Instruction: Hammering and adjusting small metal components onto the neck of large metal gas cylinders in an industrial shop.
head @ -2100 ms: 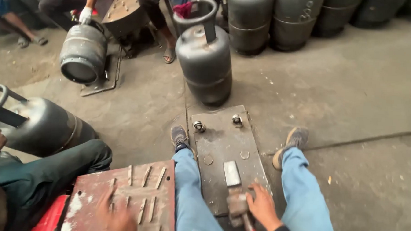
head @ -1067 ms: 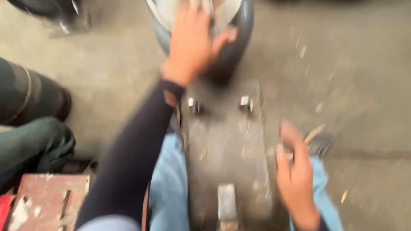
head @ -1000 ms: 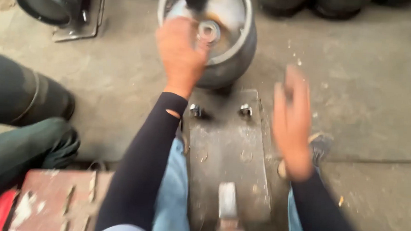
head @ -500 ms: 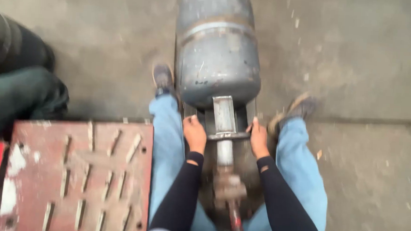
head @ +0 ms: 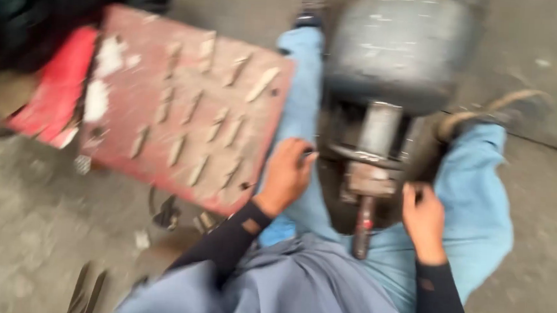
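- Grey steel gas cylinder (head: pixel 401 48) lies between the legs, ahead of both hands.
- Left hand (head: pixel 286 176) and right hand (head: pixel 423 215) flank its metal clamp (head: pixel 370 158); blur hides whether either grips.

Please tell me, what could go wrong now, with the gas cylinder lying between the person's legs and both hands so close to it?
1. The grey gas cylinder lies on its side between the legs in blue trousers; being round, it might roll against a leg.
2. The left hand and right hand sit beside the metal clamp parts at the cylinder's end, so fingers could be pinched.
3. The red ribbed metal plate lies close beside the left arm and could be knocked.
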